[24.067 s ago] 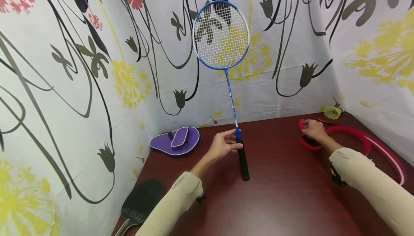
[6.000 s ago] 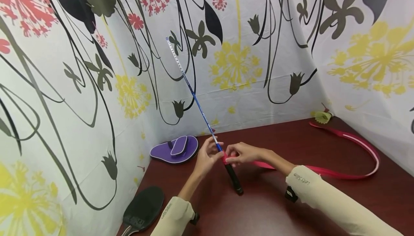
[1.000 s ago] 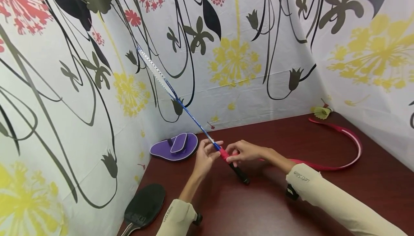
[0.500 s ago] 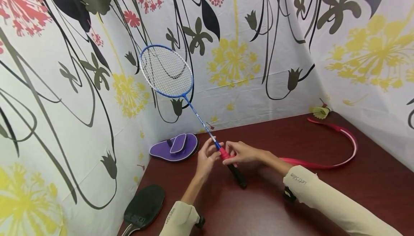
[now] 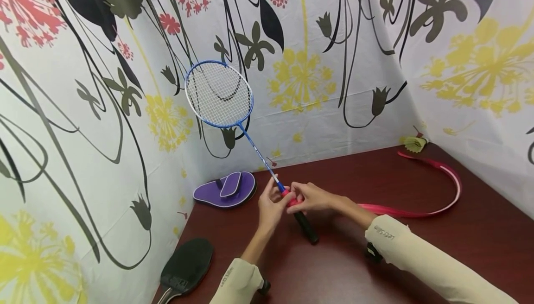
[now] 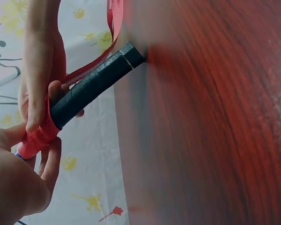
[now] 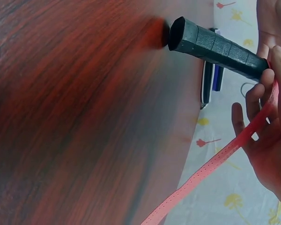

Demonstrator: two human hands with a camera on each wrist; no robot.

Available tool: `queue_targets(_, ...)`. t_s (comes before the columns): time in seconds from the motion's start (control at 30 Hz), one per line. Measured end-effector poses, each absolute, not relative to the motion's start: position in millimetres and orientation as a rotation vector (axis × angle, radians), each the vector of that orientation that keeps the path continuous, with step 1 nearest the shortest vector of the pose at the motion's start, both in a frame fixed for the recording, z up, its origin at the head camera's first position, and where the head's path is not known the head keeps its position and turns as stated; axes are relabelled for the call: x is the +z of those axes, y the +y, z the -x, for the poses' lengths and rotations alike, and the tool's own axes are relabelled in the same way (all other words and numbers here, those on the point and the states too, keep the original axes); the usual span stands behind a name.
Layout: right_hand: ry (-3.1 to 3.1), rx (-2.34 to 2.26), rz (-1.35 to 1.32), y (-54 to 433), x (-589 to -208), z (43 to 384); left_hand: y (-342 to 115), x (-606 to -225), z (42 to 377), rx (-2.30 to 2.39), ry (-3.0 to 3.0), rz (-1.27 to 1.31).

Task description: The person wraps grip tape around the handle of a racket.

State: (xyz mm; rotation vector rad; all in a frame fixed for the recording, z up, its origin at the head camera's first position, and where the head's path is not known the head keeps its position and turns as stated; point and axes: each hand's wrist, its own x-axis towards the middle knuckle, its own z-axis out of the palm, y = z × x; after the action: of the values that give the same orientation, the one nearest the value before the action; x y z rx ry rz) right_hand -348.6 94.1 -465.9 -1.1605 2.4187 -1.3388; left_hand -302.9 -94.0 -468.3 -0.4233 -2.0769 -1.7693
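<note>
With our left hand (image 5: 271,205) pinching the racket (image 5: 256,148) by its handle (image 5: 306,227) above the table (image 5: 354,267), and our right hand (image 5: 313,198) pinching the red tape (image 5: 457,187) that trails toward the far right corner, we'd best pull evenly — each turn slightly overlapped

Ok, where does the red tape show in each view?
Head: red tape wound on the black handle near centre, its tail curving across the table to the right.
Left wrist: red tape wound at lower left, its tail running to the top edge.
Right wrist: red tape slants from the right side to the bottom edge.
Shared landmark: the black handle.
</note>
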Motion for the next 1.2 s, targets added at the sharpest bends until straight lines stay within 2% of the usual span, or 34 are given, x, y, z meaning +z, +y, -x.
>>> queue_targets(0.2, 2.343, -1.29, 1.21, 104.5, -458.8, 348.1, -96.0, -467.1, 303.7, -1.767, -2.074, 0.434)
queue_targets(0.6, 2.358, -1.139, 1.32, 125.9, -449.6, 353.6, -100.0, -459.7, 303.1, -1.77, -2.109, 0.618)
queue_targets(1.2, 2.369, -1.141, 1.369, 122.4, -453.5, 353.7, -107.8, -456.4, 295.2, -1.912, -2.189, 0.729)
